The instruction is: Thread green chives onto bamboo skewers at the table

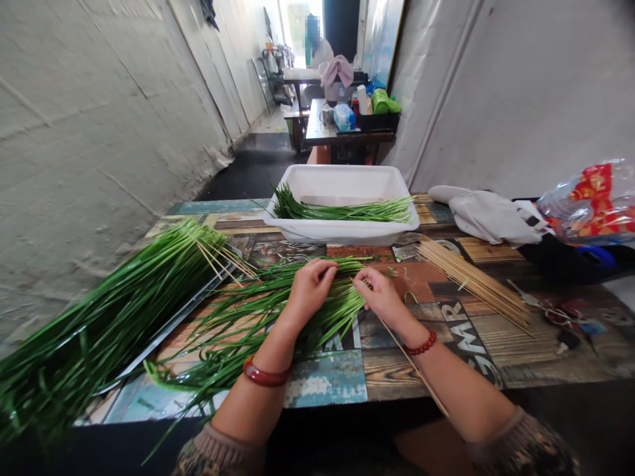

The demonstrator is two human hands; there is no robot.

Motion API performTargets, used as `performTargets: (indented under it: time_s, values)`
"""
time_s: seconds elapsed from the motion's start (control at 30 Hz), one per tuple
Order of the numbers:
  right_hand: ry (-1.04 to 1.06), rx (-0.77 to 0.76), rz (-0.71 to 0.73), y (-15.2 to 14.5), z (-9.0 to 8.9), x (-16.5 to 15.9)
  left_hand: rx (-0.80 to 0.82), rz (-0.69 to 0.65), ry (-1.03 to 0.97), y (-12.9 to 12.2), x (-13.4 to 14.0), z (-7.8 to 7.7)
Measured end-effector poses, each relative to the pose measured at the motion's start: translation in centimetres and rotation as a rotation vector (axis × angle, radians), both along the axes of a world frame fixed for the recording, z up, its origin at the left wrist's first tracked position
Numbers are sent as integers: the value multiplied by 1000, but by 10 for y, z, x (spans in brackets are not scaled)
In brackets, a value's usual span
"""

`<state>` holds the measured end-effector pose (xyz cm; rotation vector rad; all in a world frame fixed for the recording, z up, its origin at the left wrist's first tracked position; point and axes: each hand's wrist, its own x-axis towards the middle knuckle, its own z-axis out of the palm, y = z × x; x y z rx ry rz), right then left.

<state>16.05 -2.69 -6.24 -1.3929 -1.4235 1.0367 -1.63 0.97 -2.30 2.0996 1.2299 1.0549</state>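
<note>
A loose pile of garlic chives [233, 324] lies on the table in front of me, pale stem ends to the right. My left hand [312, 287] is closed in a pinch above the stems, with chive stalks at its fingertips. Across from it, my right hand [377, 291] is closed on a thin bamboo skewer [414, 367], which slants down beneath my forearm. The skewer's tip is near the chives, partly hidden by my fingers. To the left, a tray [163, 337] bears a large heap of chives [133, 297] with several skewers [223, 258] through the stem ends.
Behind the pile stands a white plastic tub [342, 231] holding more chives. A bundle of bamboo skewers [471, 281] lies at right, near scissors [553, 311], a light cap [491, 215] and a clear plastic bag [590, 205]. Farther back, another table [322, 135] carries assorted items.
</note>
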Motion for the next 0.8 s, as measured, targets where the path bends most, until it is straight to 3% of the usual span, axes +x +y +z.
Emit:
performTargets:
  time_s: [0.2, 0.53, 0.67, 0.8]
  values:
    - [27, -9, 19, 3, -4, 2, 74, 105, 29, 7, -5, 0]
    - [-28, 28, 30, 2, -10, -1, 71, 91, 693, 29, 31, 18]
    - [-41, 43, 33, 1, -7, -2, 58, 115, 729, 39, 39, 14]
    - [-30, 53, 31, 0, -2, -3, 80, 157, 703, 44, 29, 17]
